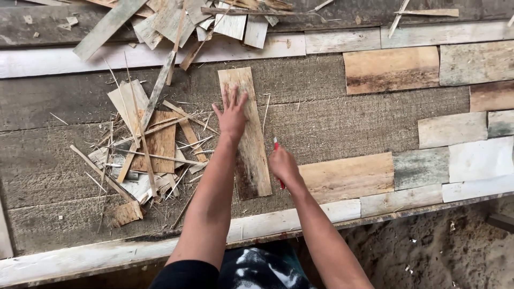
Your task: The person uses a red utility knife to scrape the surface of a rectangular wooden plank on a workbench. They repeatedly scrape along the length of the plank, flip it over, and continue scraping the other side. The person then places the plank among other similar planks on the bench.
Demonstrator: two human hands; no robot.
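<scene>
Head view, looking down: nearest you, at 6 o'clock, both your forearms rise from the bottom edge over the pale front rail of the work surface. Your right hand, just right of centre, is closed around a red tool; only the tip above the fist and a short bit below it show, so its kind cannot be told. It sits just beside the right edge of the long plank, near that plank's lower half. Your left hand lies flat with fingers spread on the upper half of the same plank, gripping nothing, palm pressed down. The plank runs roughly from 12 to 6 o'clock, slightly tilted, on the grey backing board. At 9 o'clock, well apart from the hands, lies a heap of splinters and thin offcuts. At 3 o'clock, mixed tan, grey and whitish wood tiles are laid edge to edge in rows. Farthest off, at 11 to 12 o'clock, a second pile of scrap slats rests across the upper boards.
</scene>
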